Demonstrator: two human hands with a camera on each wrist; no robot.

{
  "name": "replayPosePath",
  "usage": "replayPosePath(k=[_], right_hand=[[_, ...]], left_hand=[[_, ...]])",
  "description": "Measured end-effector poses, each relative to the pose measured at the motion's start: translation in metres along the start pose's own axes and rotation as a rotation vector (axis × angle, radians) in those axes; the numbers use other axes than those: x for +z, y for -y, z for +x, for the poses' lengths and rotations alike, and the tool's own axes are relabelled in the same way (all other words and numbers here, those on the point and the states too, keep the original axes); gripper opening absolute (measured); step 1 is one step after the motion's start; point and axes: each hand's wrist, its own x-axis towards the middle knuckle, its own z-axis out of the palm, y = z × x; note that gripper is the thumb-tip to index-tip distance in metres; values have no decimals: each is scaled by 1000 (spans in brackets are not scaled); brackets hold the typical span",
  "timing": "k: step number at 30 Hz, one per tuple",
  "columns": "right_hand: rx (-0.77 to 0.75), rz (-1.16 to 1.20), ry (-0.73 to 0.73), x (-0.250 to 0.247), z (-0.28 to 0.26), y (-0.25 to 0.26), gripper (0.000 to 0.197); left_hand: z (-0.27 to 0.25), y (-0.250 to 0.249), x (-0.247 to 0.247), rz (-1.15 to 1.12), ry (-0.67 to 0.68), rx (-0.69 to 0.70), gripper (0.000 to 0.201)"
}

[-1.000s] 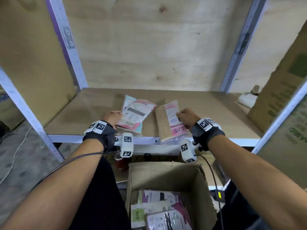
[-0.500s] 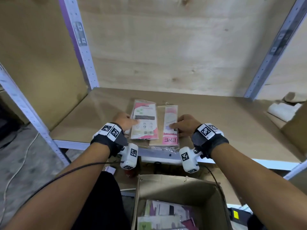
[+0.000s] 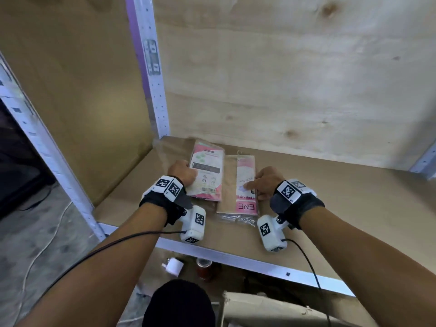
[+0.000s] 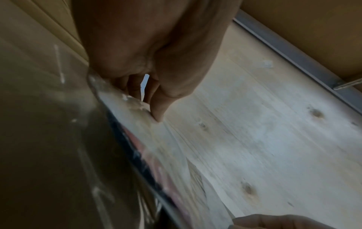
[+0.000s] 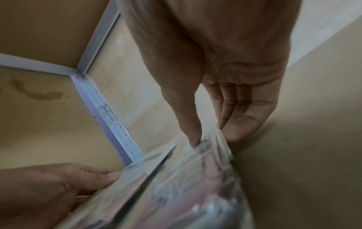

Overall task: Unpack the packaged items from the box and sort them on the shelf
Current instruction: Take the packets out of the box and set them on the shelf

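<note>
Two flat plastic-wrapped packages lie side by side on the wooden shelf (image 3: 342,208). The left one is a pink and white package (image 3: 208,171). My left hand (image 3: 188,173) pinches its left edge, thumb on top (image 4: 156,111). The right one is a brown package with a pink "ENE" strip (image 3: 239,197). My right hand (image 3: 252,187) holds its right edge, with the thumb (image 5: 194,136) pressed on the wrap and the fingers (image 5: 240,124) along the side. Only the rim of the cardboard box (image 3: 259,308) shows at the bottom.
A plywood back wall (image 3: 283,79) closes the shelf. A perforated metal post (image 3: 151,67) stands at the back left, and a metal rail (image 3: 236,258) runs along the front edge. Below the shelf sit a white plug (image 3: 173,266) and a reddish jar (image 3: 207,267).
Both hands have slid the two packages deeper onto the shelf and straightened them side by side. The view has moved closer and the box has dropped almost out of sight.
</note>
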Motion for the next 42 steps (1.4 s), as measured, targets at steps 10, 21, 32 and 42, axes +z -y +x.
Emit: replayPosePath(k=[10, 21, 32, 42], right_hand=[[-102, 9, -23, 50, 55, 52, 43], [-183, 48, 59, 65, 59, 61, 23], [-255, 48, 136, 3, -53, 23, 20], [-232, 127, 96, -50, -204, -87, 8]], left_hand=[[53, 36, -27, 39, -96, -17, 32], [61, 51, -48, -55, -55, -11, 34], [-24, -6, -55, 36, -107, 134, 47], [-172, -60, -10, -269, 55, 305, 16]])
